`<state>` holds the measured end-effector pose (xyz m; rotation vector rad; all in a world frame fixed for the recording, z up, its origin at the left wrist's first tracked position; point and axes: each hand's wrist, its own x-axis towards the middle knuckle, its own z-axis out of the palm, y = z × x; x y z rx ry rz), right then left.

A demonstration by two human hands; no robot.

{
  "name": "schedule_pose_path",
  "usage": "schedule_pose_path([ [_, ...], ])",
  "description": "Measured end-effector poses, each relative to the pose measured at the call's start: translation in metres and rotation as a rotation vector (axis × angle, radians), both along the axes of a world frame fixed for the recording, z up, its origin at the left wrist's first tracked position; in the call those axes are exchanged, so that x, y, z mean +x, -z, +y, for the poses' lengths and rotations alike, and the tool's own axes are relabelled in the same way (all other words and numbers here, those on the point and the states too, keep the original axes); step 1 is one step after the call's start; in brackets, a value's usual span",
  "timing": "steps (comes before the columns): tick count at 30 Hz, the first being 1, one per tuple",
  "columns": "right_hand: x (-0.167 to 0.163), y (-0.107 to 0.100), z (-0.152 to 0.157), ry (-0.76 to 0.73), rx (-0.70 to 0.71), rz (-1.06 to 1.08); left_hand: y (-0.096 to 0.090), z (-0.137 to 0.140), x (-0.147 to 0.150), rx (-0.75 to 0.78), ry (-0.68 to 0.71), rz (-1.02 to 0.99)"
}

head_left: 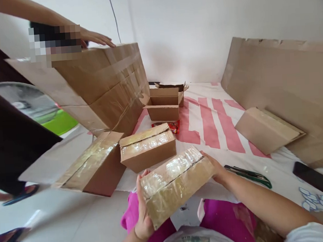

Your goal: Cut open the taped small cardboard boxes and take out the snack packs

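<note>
Between my two hands I hold a taped cardboard box (179, 184), tilted above my lap, with shiny clear tape along its top seam. My left hand (144, 210) wraps its left end, thumb up the side. My right hand (213, 165) grips the right end, its fingers mostly hidden behind the box. Just beyond lies another taped box (148, 147), and to the left of it a longer taped box (94, 164). Near my right forearm a green-handled cutter (248, 175) rests on the white cloth.
Open cardboard boxes (165, 111) stand further back, with a red packet (173, 127) before them. A large carton (106, 88) rises at left under another person's hand (96, 37). At right are a big cardboard panel (283, 83), a folded carton (265, 130) and a dark oblong object (319, 180).
</note>
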<state>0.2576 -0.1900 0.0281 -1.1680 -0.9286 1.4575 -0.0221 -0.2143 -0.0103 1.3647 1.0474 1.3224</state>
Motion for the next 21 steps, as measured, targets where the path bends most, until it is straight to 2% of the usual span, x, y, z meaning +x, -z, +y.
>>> schedule_pose_path([
  [3,0.048,0.001,-0.024,0.153,0.054,-0.146,-0.011,0.042,0.032,0.148,0.299,-0.031],
  [5,0.084,0.005,-0.039,0.177,0.083,-0.380,-0.016,0.064,0.054,0.160,0.392,-0.001],
  [6,0.102,0.007,-0.048,0.182,0.094,-0.550,-0.017,0.070,0.063,0.162,0.396,0.003],
  [8,0.130,0.014,-0.069,0.171,0.113,-0.939,-0.020,0.073,0.075,0.221,0.309,-0.001],
  [10,0.146,0.022,-0.090,0.120,0.129,-1.267,-0.025,0.066,0.078,0.417,0.187,0.045],
  [13,0.153,0.032,-0.109,0.036,0.151,-1.488,-0.040,0.053,0.078,0.797,0.136,0.297],
  [15,0.156,0.031,-0.110,0.055,0.155,-1.533,-0.049,0.048,0.079,0.929,0.137,0.508],
  [18,0.166,0.010,-0.100,0.205,0.152,-1.597,-0.053,0.044,0.084,0.949,0.079,0.655],
  [21,0.172,-0.037,-0.086,0.354,0.234,-1.649,-0.049,0.041,0.087,0.921,0.039,0.636],
])
